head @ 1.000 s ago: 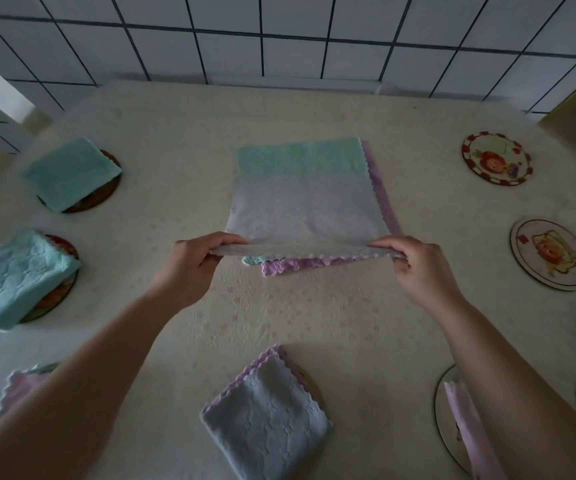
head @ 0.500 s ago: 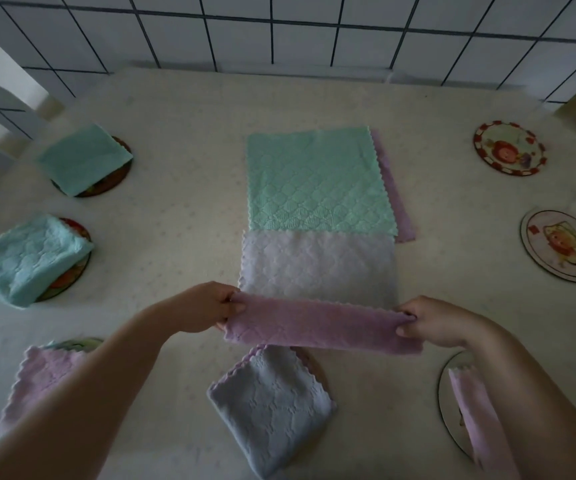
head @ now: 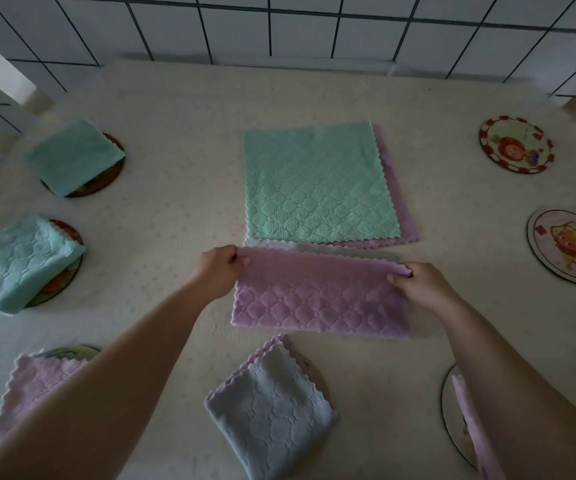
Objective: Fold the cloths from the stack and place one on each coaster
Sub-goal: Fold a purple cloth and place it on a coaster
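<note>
Cloth folding: pink cloth [head: 319, 299] doubled over once, pinched at both far corners.

Since the previous moment the near edge has been carried over to the far edge; a half-width band is now laid flat just in front of the stack [head: 321, 183]; the left hand [head: 219, 270] and right hand [head: 418, 284] are each curled on a corner, thumb and fingers pinching the doubled layers; a second fold is judged outstanding; bare coasters [head: 517, 144] are left at the right for placement.
</note>
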